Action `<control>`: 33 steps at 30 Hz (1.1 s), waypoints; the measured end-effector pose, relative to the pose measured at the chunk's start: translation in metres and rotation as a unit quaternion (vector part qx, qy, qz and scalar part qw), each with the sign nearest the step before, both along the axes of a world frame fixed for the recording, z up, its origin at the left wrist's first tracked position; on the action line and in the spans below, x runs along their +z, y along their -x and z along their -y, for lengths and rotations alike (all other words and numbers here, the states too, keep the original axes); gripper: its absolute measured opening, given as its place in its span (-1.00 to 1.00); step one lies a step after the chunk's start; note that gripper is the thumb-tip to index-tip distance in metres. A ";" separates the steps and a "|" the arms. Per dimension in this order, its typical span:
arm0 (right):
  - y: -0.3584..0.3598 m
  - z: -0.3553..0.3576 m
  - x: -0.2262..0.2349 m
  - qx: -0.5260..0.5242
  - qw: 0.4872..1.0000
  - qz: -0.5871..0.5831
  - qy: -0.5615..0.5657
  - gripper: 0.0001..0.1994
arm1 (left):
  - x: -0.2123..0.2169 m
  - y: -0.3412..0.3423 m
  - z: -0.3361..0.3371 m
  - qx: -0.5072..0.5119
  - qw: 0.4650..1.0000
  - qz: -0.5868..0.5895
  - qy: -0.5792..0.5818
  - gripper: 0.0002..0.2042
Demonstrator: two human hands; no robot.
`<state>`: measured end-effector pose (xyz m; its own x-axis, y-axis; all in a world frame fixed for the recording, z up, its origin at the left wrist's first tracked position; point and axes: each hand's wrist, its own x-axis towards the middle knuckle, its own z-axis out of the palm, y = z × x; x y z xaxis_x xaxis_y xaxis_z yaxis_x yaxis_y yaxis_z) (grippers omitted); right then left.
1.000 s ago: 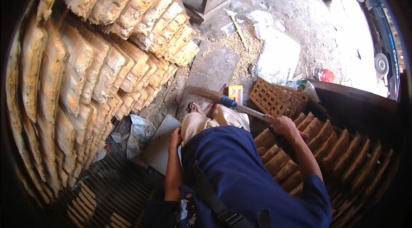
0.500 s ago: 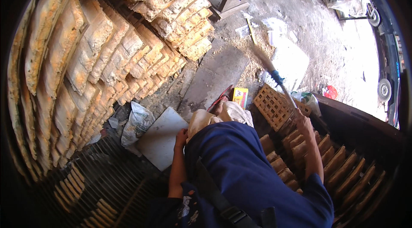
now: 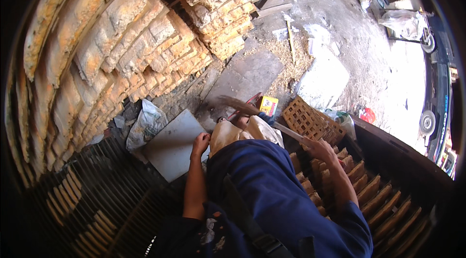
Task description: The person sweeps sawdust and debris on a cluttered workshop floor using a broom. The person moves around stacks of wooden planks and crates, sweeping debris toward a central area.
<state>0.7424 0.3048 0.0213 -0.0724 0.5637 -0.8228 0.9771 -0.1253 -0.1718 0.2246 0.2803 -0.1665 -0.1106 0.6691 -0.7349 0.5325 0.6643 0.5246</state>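
Observation:
My right hand (image 3: 320,150) is closed round the pale handle of a broom (image 3: 289,132). The broom slants across the front of my cream trousers (image 3: 233,134), its blue binding near my right knee. Its brown bristles, blurred by motion, point left over the dark floor board (image 3: 250,76). On the other side my left hand (image 3: 200,142) hangs curled into a loose fist beside the trousers, over a pale flat board (image 3: 170,149). Nothing shows in that fist. Just beyond the broom are a yellow box (image 3: 268,105) and a brown lattice basket (image 3: 306,119).
Racks of rough, pale orange slabs (image 3: 131,39) rise on the left. More slabs (image 3: 376,197) stand in rows by my right arm, beside a dark beam (image 3: 403,146). A plastic bag (image 3: 145,124), wood shavings (image 3: 286,54) and a white sheet (image 3: 324,81) lie on the floor.
The broom has swung left and nearer, from over the shavings to in front of my legs. My right hand came left with it. My left hand moved slightly away from the trousers.

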 end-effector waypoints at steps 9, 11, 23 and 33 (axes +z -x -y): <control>-0.033 -0.038 -0.049 -0.110 0.992 0.051 -0.031 -0.45 | 0.016 0.000 0.004 0.005 0.999 -0.038 -0.032 -0.74; -0.051 -0.036 -0.059 -0.129 0.989 0.049 -0.060 -0.43 | 0.020 -0.006 0.009 0.019 0.999 -0.045 0.011 -0.73; -0.098 0.004 -0.083 -0.311 0.941 0.052 -0.122 -0.44 | -0.014 0.003 -0.006 -0.119 0.992 -0.021 -0.026 -0.69; -0.081 0.040 -0.026 -0.338 0.919 0.013 -0.202 -0.44 | -0.049 -0.005 -0.084 -0.124 0.991 0.056 -0.008 -0.71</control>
<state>0.8233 0.2647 -0.0043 0.4232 0.7333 -0.5322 0.7044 -0.6357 -0.3157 0.2296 0.3643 -0.2154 0.1398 0.6775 -0.7221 0.6157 0.5116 0.5993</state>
